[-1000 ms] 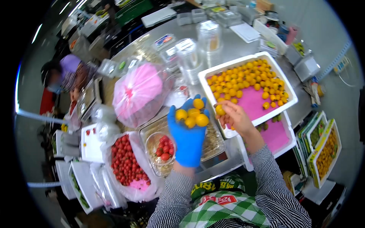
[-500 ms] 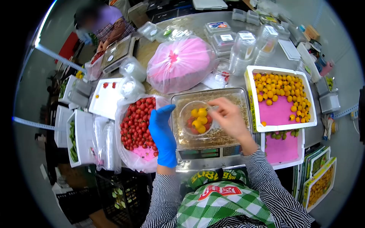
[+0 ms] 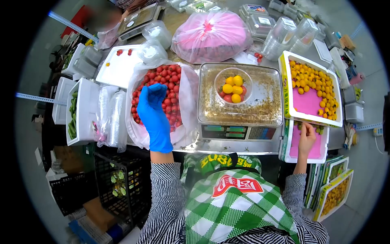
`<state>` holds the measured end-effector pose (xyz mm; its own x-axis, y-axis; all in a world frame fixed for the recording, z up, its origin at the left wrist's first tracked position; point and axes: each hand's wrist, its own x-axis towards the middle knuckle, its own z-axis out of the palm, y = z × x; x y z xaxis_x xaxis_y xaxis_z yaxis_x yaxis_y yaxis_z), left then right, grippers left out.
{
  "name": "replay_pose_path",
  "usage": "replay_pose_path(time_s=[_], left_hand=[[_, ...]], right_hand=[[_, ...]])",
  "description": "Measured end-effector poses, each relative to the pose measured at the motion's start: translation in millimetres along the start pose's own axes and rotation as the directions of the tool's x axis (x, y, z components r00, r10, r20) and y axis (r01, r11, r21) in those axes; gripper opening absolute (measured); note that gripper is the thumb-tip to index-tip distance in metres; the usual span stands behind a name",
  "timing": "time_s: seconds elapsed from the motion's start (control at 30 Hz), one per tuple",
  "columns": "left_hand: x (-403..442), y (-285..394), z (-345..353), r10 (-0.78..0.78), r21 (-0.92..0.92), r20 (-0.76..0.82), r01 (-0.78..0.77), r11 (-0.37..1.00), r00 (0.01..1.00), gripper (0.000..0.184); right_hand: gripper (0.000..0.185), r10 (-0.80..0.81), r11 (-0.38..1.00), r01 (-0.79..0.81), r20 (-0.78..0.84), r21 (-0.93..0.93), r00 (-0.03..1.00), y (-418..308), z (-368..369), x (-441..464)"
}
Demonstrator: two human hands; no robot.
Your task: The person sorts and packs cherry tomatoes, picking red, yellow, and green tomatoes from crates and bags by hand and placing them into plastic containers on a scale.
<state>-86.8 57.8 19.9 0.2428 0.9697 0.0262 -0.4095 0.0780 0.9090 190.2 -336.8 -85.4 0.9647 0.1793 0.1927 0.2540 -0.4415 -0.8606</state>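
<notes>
My left hand (image 3: pixel 154 118), in a blue glove, is over the plastic bag of red cherry tomatoes (image 3: pixel 174 87). Its fingers are loosely curled, and nothing shows in them. My bare right hand (image 3: pixel 306 140) reaches into the lower white foam box (image 3: pixel 289 140), fingertips drawn together at the green cherry tomatoes (image 3: pixel 319 129); whatever they pinch is hidden. On the metal pan of the scale (image 3: pixel 207 105) stands a round clear plastic cup (image 3: pixel 216 81) with yellow cherry tomatoes (image 3: pixel 237 80) on top of red ones. Neither hand touches the cup.
An upper foam box (image 3: pixel 286 81) holds yellow cherry tomatoes. Behind the scale lies a tied pink bag (image 3: pixel 211 36), with stacked clear cups (image 3: pixel 280 38) to its right. A white tray (image 3: pixel 118 67) and sleeves of cups (image 3: pixel 115 118) sit left. Part of another person (image 3: pixel 132 4) shows at the back.
The right hand has let go of the cup, now on the scale, and moved right to the green tomatoes. The left hand has moved left over the red tomatoes. The view has shifted.
</notes>
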Motion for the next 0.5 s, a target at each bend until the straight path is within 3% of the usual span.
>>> replay_pose_path(time_s=[0.17, 0.23, 0.4, 0.5], left_hand=[[-2.4, -0.4, 15.9, -0.059, 0.005, 0.084, 0.059, 0.998, 0.995, 0.03], [-4.5, -5.5, 27.9, -0.064, 0.144, 0.187, 0.037, 0.989, 0.98, 0.027], [-12.3, -21.0, 67.1, -0.181, 0.271, 0.401, 0.073, 0.96, 0.898, 0.021], [-16.0, -36.0, 81.7, -0.158, 0.326, 0.471, -0.005, 0.945, 0.868, 0.02]], right_hand=[[0.02, -0.062, 0.912, 0.093, 0.09, -0.399, 0.994, 46.8, -18.8, -33.8], [0.027, -0.021, 0.828, 0.118, 0.18, -0.548, 0.983, 59.0, -18.7, -46.2], [0.028, 0.069, 0.88, 0.048, 0.227, -0.472, 0.971, 75.4, -19.4, -53.3], [0.026, 0.159, 0.916, -0.054, 0.235, -0.397, 0.959, 71.7, -18.8, -49.0]])
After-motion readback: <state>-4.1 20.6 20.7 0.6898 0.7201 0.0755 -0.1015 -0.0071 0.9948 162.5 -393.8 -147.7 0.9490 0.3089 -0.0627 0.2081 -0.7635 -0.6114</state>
